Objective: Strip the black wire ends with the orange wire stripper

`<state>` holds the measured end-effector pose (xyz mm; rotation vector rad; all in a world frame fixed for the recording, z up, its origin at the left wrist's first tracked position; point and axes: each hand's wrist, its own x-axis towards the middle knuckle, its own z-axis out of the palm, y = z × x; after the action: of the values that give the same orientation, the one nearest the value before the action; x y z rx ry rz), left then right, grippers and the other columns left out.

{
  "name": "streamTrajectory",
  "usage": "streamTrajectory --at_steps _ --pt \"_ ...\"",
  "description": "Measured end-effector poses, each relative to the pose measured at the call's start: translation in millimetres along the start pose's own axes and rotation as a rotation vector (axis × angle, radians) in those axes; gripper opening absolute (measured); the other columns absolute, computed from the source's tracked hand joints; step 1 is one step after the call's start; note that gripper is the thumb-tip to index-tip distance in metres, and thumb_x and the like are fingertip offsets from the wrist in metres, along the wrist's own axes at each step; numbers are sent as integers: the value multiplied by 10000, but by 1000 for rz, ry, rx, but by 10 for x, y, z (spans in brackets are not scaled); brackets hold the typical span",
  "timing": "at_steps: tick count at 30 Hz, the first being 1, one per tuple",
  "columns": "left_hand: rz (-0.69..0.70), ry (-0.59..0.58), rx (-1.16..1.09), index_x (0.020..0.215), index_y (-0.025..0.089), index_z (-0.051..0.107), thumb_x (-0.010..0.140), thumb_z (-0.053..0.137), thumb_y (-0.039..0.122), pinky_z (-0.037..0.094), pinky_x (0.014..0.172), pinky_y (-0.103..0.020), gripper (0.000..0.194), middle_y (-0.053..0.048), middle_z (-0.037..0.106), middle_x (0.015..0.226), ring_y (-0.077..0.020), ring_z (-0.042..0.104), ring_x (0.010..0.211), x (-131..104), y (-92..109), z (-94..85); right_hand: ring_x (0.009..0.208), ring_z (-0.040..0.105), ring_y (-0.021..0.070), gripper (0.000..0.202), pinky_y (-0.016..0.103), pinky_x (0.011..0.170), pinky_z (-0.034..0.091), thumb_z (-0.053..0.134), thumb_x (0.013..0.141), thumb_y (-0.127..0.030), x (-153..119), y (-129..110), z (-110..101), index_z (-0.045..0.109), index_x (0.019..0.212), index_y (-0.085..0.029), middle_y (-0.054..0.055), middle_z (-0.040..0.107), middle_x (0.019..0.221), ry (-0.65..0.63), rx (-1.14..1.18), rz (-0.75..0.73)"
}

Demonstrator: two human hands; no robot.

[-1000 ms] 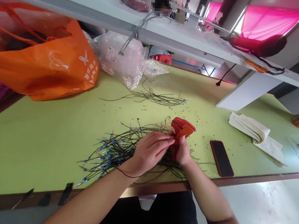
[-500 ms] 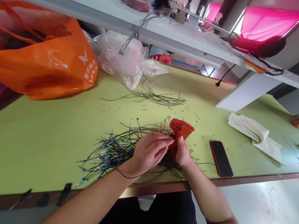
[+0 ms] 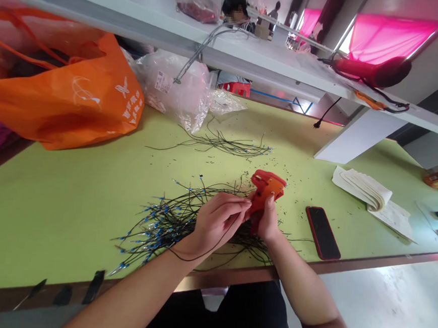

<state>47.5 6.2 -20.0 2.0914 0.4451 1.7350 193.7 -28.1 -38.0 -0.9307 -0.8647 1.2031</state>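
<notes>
My left hand (image 3: 218, 219) pinches a thin black wire (image 3: 212, 254) whose tail loops back past the wrist. Its fingertips are close beside a red and orange hand tool (image 3: 265, 190), which my right hand (image 3: 268, 219) grips by the handles. The wire's end near the tool is hidden by my fingers. Under and left of my hands lies a big bundle of black wires (image 3: 168, 226) with blue pieces at their ends. Farther back on the green table (image 3: 68, 197) rests a smaller group of similar wires (image 3: 224, 143).
An orange bag (image 3: 95, 98) stands at the left, beside clear plastic bags (image 3: 179, 87). At the right lie a phone (image 3: 323, 233) and folded papers (image 3: 364, 188). A white shelf (image 3: 280, 57) crosses above the table; a person (image 3: 237, 8) is beyond it.
The tool has tilted and turned slightly in my right hand, and its head looks different. My left fingertips have shifted a little down and left from it.
</notes>
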Motion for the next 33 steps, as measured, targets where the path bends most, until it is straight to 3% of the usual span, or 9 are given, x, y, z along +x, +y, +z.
streamTrajectory --at_steps 5,10,16,20,23,26,28,30,33 --pt "-339 71 -207 917 217 740 932 703 205 627 767 -281 41 -50 788 935 -155 759 834 -39 -71 66 796 681 272 581 461 782 626 545 846 -819 118 -247 -47 632 728 -258 26 559 644 116 172 -123" --pt "-914 76 -566 869 181 741 798 828 397 630 729 -317 244 -57 769 832 -173 732 762 -93 -88 288 669 609 203 505 473 810 607 545 892 -733 213 -497 -258 633 736 -261 2 542 669 243 247 -287" --pt "-1559 86 -946 877 149 708 805 800 190 597 735 -242 124 -48 760 831 -104 684 693 -112 166 698 688 615 190 485 456 808 598 530 895 -695 262 -628 -482 663 730 -259 5 552 688 315 256 -374" --pt "-1739 -133 -1031 937 142 639 950 659 248 590 693 -255 109 -109 783 868 -124 700 650 -78 285 762 690 632 192 488 430 780 597 541 881 -697 263 -627 -510 666 730 -250 10 571 680 314 253 -416" --pt "-1672 -497 -1037 977 139 646 978 625 358 605 718 -299 219 -148 797 964 -153 732 675 -71 399 542 679 640 184 480 394 755 600 582 863 -690 254 -622 -494 668 725 -239 10 591 668 291 272 -434" --pt "-1220 -766 -768 1092 171 718 976 620 421 619 798 -355 293 -131 801 1047 -196 767 795 -95 536 154 678 652 183 467 391 759 611 621 843 -690 242 -617 -464 664 730 -238 4 606 669 265 285 -419" --pt "-734 -687 -361 1169 222 739 992 599 396 599 949 -413 284 -113 792 1130 -235 761 1008 -141 545 -94 679 655 187 465 400 761 620 638 836 -692 234 -607 -439 658 734 -239 1 608 667 259 293 -416" --pt "-373 -547 79 1293 232 698 1013 560 346 506 1119 -512 332 -128 727 1317 -280 664 1267 -230 432 -253 680 654 188 465 405 761 625 650 837 -688 228 -589 -416 651 736 -234 3 611 663 245 303 -415" --pt "-219 -614 532 1493 167 544 1038 513 399 412 1193 -601 512 -174 548 1547 -349 475 1475 -450 107 -279 685 654 186 458 402 770 628 644 859 -676 225 -551 -394 637 748 -231 6 614 666 222 317 -404"
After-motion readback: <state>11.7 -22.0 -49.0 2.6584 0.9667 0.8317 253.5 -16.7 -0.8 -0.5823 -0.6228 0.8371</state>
